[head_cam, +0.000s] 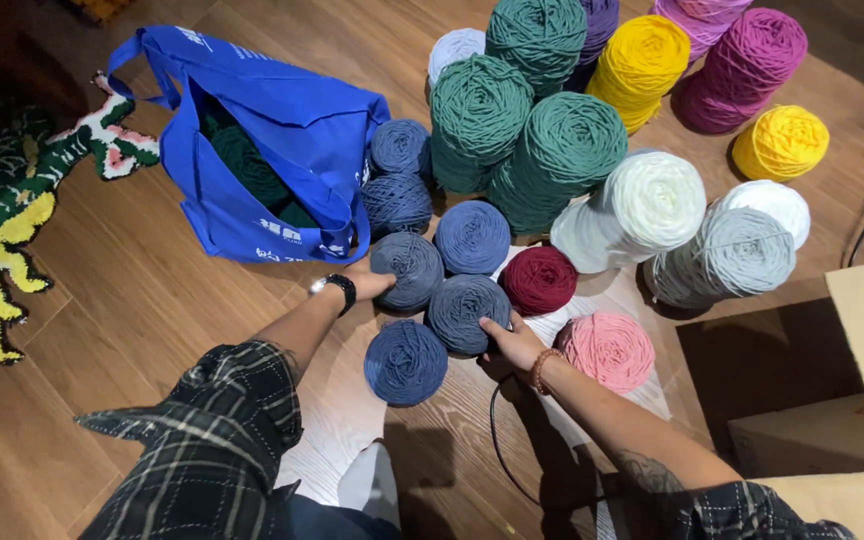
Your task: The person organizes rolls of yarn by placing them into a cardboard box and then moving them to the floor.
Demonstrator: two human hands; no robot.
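At far left we see a tufted rug (12, 215), then a blue bag (282, 150) on the floor. Our left hand (367, 282) rests on a grey-blue ball (408, 268), grip unclear. Our right hand (514, 342) touches another ball (466, 312), fingers loose. A pink ball (609, 350) lies just right.

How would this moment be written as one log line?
left hand: touching grey-blue yarn ball | right hand: touching dark blue yarn ball | blue bag: open, beside them, on wooden floor
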